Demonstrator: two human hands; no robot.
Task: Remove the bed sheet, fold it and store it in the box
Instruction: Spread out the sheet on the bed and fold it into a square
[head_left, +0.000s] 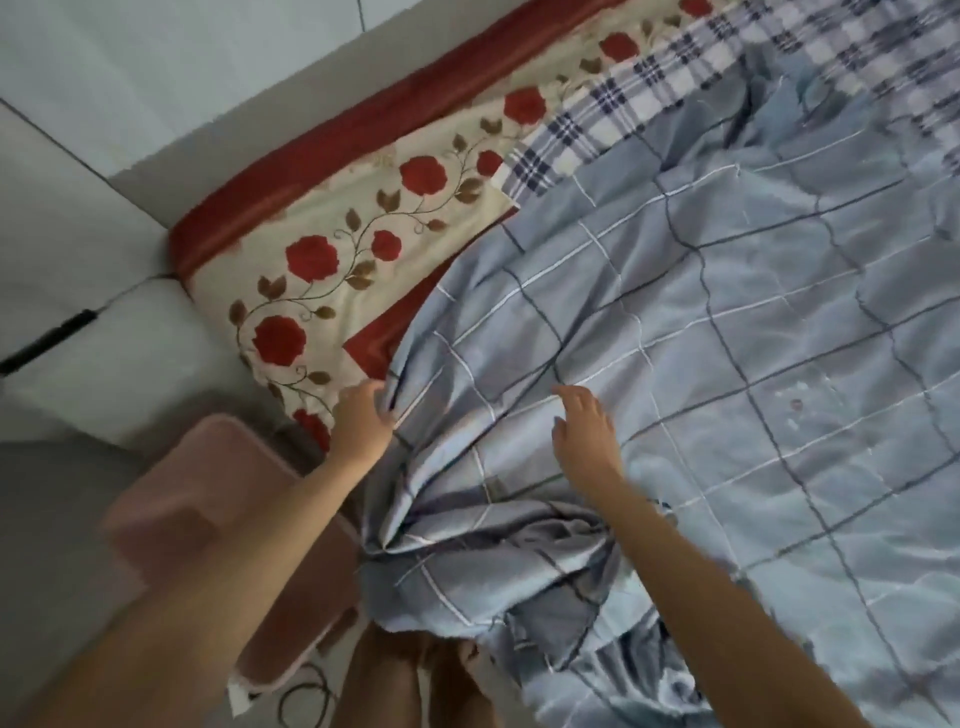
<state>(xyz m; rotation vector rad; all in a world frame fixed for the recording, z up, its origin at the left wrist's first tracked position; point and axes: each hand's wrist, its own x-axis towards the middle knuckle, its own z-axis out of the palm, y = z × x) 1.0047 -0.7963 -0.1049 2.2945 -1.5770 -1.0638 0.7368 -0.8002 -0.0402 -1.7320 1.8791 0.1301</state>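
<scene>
The light blue checked bed sheet (701, 332) lies rumpled across the bed, its near corner pulled off and bunched in folds at the bed's edge. My left hand (363, 415) grips the sheet's left edge where it has come away from the floral cover. My right hand (584, 431) hovers with fingers spread and relaxed just over the sheet, a little to the right. No box is in view.
Under the sheet lies a cream cover with red roses (332, 260) and a red border, plus a white and navy plaid cloth (623, 98) farther up. A pink mat (208, 519) lies on the grey floor at left. A white wall runs behind.
</scene>
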